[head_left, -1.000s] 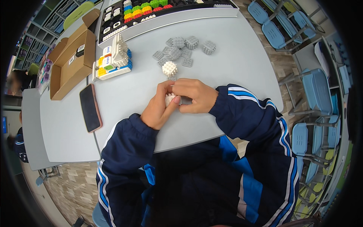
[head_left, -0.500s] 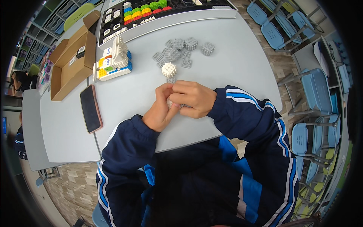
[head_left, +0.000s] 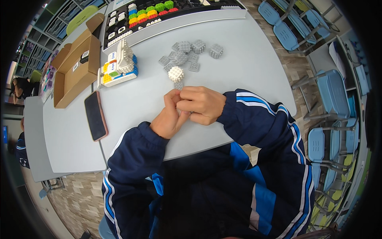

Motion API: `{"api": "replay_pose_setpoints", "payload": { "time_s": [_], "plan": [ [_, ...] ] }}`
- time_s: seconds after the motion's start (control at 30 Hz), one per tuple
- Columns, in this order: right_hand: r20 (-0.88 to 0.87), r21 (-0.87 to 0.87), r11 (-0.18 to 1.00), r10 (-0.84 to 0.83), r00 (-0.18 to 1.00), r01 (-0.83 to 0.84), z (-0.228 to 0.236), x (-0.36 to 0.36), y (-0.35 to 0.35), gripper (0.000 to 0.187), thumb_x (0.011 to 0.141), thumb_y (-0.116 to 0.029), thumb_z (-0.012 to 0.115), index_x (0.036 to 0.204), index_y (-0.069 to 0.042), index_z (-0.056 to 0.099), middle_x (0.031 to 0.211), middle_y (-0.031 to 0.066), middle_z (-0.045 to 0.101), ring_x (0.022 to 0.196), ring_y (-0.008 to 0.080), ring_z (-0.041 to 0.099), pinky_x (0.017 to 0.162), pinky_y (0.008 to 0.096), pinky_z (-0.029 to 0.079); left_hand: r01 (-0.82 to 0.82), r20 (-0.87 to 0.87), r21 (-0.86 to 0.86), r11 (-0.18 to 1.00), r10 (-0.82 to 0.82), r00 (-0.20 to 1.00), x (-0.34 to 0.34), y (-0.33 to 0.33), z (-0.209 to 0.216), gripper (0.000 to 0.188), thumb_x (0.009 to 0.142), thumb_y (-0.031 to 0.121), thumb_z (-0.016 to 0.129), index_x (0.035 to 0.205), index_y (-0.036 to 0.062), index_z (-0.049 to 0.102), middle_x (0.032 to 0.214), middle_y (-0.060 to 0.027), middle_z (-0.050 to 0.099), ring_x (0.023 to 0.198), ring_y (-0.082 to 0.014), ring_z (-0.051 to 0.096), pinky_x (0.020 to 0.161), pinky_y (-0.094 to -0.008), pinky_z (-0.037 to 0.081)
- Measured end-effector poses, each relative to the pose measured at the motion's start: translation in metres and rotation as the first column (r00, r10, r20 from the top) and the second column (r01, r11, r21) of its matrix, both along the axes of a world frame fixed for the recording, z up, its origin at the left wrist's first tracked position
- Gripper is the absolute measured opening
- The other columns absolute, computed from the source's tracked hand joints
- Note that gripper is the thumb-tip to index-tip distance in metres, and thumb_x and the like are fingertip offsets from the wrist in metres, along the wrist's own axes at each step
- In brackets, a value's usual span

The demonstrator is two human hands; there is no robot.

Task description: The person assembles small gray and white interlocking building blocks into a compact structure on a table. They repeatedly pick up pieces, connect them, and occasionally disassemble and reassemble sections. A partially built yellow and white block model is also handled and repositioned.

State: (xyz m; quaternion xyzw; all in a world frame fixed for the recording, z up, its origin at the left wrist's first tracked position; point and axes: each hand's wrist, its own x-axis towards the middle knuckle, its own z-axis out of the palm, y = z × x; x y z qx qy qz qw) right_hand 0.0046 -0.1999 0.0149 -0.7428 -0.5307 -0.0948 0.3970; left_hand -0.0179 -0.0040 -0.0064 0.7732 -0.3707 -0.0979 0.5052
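Close to the table's near edge, my left hand (head_left: 169,119) and my right hand (head_left: 203,105) meet, fingers bent and pinched together. Between them is a small pale building block, mostly covered by the fingers, so its shape cannot be made out. Just beyond my fingertips lies a grey studded plate (head_left: 178,85), with a white studded ball-shaped block (head_left: 176,74) behind it. Farther out is a loose group of grey blocks: flat square plates (head_left: 194,67), a rounded piece (head_left: 181,58) and a studded cube (head_left: 216,51) apart on the right.
A built model (head_left: 119,65) of white, yellow and blue blocks stands left of the grey pieces. A phone (head_left: 96,115) and an open cardboard box (head_left: 75,73) lie farther left. A tray of coloured blocks (head_left: 175,23) spans the back. Blue chairs (head_left: 332,93) stand at right.
My hands stay pinched together in nearly the same place, the fingers shifting slightly. The whole table scene sits a little differently in the picture; no block has visibly moved on the table.
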Motion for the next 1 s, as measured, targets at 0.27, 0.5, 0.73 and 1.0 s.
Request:
{"api": "replay_pose_setpoints", "payload": {
  "time_s": [0.27,0.5,0.73,1.0],
  "plan": [
    [0.035,-0.019,1.000,0.017,0.999,-0.016,-0.004,0.001,0.001,0.025,0.063,-0.005,0.063,0.086,-0.002,0.055,0.082,0.0121,0.054,0.075,0.0304,0.054,0.065,0.0385,0.047,-0.004,-0.013,0.049,0.999,0.005,1.000,0.000,0.002,0.002,0.051,0.096,0.009,0.048,0.130,-0.0055,0.013,0.111,-0.0240,0.053,0.099,-0.0288,0.059,0.087,-0.0349,0.046],
    [0.048,0.005,1.000,0.011,0.999,-0.011,-0.007,0.001,0.002,0.026,0.061,-0.005,0.062,0.086,-0.002,0.054,0.081,0.0124,0.054,0.073,0.0308,0.054,0.064,0.0385,0.047,0.016,0.006,0.042,0.999,-0.017,1.000,0.000,0.003,0.001,0.051,0.095,0.007,0.050,0.128,-0.0054,0.013,0.111,-0.0242,0.052,0.099,-0.0284,0.059,0.087,-0.0348,0.046],
    [0.072,0.017,0.999,0.035,0.997,-0.036,-0.008,0.001,0.002,0.026,0.059,-0.005,0.062,0.084,-0.001,0.054,0.079,0.0119,0.053,0.071,0.0304,0.054,0.060,0.0391,0.047,0.002,-0.024,0.071,0.997,-0.001,1.000,-0.002,0.003,0.000,0.050,0.095,0.009,0.051,0.128,-0.0046,0.015,0.109,-0.0236,0.054,0.098,-0.0281,0.059,0.086,-0.0345,0.046],
    [-0.088,0.122,0.991,-0.035,0.996,0.046,-0.009,0.002,0.002,0.025,0.058,-0.004,0.061,0.082,-0.002,0.055,0.073,0.0124,0.053,0.068,0.0323,0.054,0.058,0.0388,0.044,-0.087,-0.234,-0.100,0.991,0.061,0.970,0.002,0.000,0.013,0.045,0.097,0.019,0.051,0.128,-0.0008,0.024,0.107,-0.0187,0.057,0.094,-0.0227,0.059,0.083,-0.0322,0.046]
  ]
}}
